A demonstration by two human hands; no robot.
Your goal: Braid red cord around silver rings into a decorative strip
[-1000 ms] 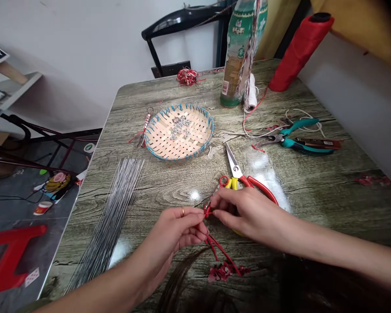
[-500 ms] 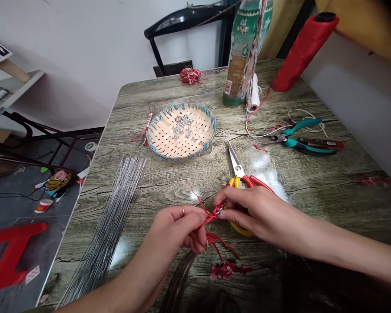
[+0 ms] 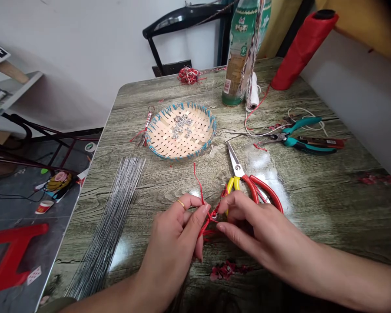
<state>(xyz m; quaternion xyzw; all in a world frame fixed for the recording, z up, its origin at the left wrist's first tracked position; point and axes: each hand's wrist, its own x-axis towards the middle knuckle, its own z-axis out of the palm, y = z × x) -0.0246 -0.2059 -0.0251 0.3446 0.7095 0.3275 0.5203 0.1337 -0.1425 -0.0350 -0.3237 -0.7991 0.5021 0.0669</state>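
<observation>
My left hand (image 3: pixel 180 232) pinches a red cord (image 3: pixel 206 224) between thumb and fingers, with one loose end standing up toward the basket. From the pinch, a knotted length of the cord with small silvery bits runs up to the right. My right hand (image 3: pixel 252 221) is beside it, thumb and index fingertip apart; the index finger touches or nearly touches the knotted part, and a short strand reaches the thumb tip. Its other fingers are partly hidden. Scissors (image 3: pixel 237 168) with red and yellow handles lie just beyond my right hand, blades partly open.
A woven basket (image 3: pixel 163 141) holds silvery beads. Thin metal wires (image 3: pixel 111 226) lie at left. Behind stand a green-labelled bottle (image 3: pixel 239 56), a white thread spool (image 3: pixel 254 93) and a red thread spool (image 3: pixel 301 52). Teal-handled pliers (image 3: pixel 299 137) lie right, a red-white thread tangle (image 3: pixel 188 75) at the back edge.
My right thumb and index finger have parted from their pinch on the knotted cord, and the hand has shifted slightly down. The loose cord end now stands higher, and more of the scissors' handles shows.
</observation>
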